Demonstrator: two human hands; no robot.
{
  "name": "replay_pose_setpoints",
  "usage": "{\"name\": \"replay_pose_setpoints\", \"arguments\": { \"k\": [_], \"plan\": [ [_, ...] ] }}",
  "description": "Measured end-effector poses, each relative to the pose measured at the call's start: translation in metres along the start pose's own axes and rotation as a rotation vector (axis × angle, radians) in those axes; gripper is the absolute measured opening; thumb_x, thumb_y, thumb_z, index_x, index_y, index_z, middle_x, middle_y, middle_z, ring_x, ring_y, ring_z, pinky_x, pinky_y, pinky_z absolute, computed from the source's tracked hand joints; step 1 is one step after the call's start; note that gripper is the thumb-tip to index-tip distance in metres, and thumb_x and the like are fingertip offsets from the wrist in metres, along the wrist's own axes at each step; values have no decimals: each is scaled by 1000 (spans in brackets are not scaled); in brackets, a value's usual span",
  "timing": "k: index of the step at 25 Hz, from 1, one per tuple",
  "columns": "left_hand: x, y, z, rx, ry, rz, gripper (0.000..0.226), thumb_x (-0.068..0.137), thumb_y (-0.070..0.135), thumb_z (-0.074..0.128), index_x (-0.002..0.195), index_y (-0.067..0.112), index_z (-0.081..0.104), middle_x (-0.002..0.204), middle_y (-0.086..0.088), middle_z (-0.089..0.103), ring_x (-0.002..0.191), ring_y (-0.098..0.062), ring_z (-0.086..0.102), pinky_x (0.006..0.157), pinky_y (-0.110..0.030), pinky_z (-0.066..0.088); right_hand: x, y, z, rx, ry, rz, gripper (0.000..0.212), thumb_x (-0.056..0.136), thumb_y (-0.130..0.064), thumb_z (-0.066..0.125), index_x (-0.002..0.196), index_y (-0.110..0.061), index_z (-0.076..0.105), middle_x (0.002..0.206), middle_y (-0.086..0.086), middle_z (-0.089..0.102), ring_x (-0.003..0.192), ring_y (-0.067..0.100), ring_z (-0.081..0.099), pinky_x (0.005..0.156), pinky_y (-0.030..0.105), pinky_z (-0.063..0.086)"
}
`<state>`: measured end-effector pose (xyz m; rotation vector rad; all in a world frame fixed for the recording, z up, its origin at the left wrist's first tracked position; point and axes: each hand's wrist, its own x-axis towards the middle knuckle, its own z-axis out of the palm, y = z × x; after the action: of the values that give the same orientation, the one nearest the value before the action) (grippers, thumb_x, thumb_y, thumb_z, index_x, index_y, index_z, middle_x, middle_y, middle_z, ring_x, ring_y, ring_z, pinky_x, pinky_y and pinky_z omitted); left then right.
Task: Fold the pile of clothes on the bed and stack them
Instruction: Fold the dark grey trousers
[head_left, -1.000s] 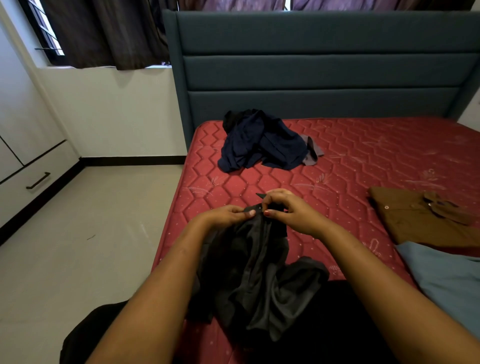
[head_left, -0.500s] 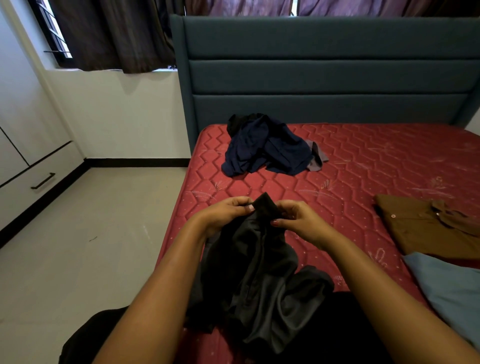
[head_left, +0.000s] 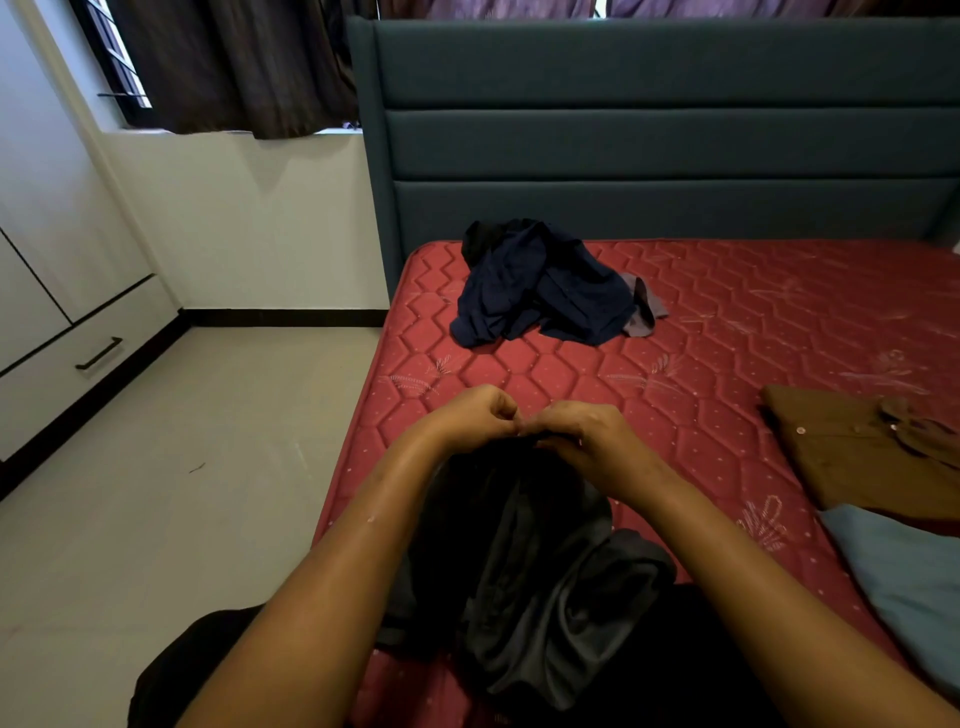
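Dark garment bunched on red mattress, left hand and right hand pinching its top edge

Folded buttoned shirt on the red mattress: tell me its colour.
The folded buttoned shirt is brown; head view shows it best.

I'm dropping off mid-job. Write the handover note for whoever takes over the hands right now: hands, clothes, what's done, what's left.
Hands: the left hand and right hand are close together, both pinching the top edge of the dark grey garment. The rest of it hangs crumpled between the forearms onto the red mattress.
Done: the brown shirt lies folded on the right. A light blue garment lies flat just nearer, partly out of frame.
Left: fold the grey garment, then the navy pile near the headboard, and stack everything.
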<state>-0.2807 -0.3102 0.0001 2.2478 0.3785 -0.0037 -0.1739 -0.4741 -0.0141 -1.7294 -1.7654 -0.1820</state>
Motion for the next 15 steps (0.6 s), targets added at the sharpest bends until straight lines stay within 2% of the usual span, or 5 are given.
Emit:
{"name": "replay_pose_setpoints", "arguments": {
  "k": [3, 5, 8, 13, 15],
  "plan": [
    [-2, 2, 3, -119, -41, -12, 15, 94, 10, 57, 88, 3, 69, 78, -9, 61, 72, -15, 53, 67, -29, 41, 1, -5, -2, 17, 42, 49, 21, 76, 2, 65, 95, -3, 73, 90, 6, 73, 87, 7, 59, 79, -4, 33],
    [-6, 4, 0, -275, -99, -48, 14, 95, 9, 56, 91, 4, 69, 83, -10, 65, 77, -17, 58, 71, -28, 46, 0, -6, -4, 44, 68, 76, 21, 76, 3, 63, 94, -3, 73, 90, 3, 72, 88, -3, 58, 79, -5, 33],
    [-13, 2, 0, -352, -150, -37, 11, 93, 2, 56, 97, 2, 67, 70, 4, 68, 65, -6, 62, 64, -17, 50, 1, -8, -9, 171, -3, 181, 25, 77, 7, 67, 96, -8, 69, 87, -12, 67, 83, -20, 57, 73, -1, 37],
    [-9, -5, 2, -406, -59, -48, 11, 89, 0, 62, 86, 8, 70, 71, -1, 68, 64, -8, 61, 64, -19, 49, 10, -13, -12, 247, -109, 285, 30, 78, 4, 71, 99, -14, 61, 84, -1, 72, 79, 6, 68, 70, 19, 52],
    [-6, -6, 5, -410, 1, -37, 13, 89, 0, 62, 82, 8, 69, 69, 0, 67, 63, -7, 60, 62, -17, 49, 11, -13, -11, 164, -77, 284, 27, 75, 4, 72, 93, -15, 66, 82, -5, 70, 77, 6, 65, 67, 15, 48]
  ]
}}
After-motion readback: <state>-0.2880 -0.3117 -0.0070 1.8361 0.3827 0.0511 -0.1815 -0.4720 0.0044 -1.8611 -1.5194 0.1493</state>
